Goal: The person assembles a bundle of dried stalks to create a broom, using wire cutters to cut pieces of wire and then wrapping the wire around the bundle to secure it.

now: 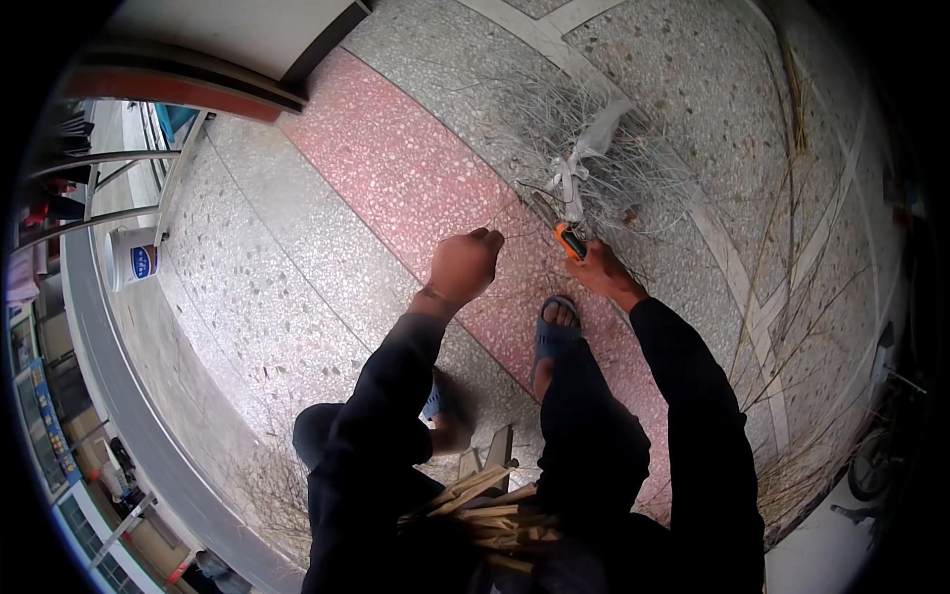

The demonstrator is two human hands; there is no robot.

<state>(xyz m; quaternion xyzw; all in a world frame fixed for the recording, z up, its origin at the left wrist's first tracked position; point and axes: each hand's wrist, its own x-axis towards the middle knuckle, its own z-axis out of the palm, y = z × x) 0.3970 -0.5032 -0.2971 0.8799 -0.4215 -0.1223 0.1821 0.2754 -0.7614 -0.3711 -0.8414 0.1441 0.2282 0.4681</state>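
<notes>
My left hand point(462, 269) is closed, its thumb and fingertips pinched on a thin dark strand point(517, 232), a twig or wire. Gripped in my right hand point(603, 273) is a tool with an orange-and-black handle point(570, 241). Its worn brownish blade point(544, 208) points up and left, towards the strand. Just beyond the tool lies a tangled heap of thin grey twigs point(638, 160). A strip of whitish plastic point(600, 134) is knotted on this heap. Between my legs, near the lap, sit several split dry stalks point(497, 508).
The speckled floor has a pink band point(401, 141). Long thin branches point(798, 193) lie at right; more dry twigs point(271, 490) lie at lower left. A white bucket point(132, 258) stands beside a metal frame point(167, 185). My sandalled foot point(558, 327) is near my right hand.
</notes>
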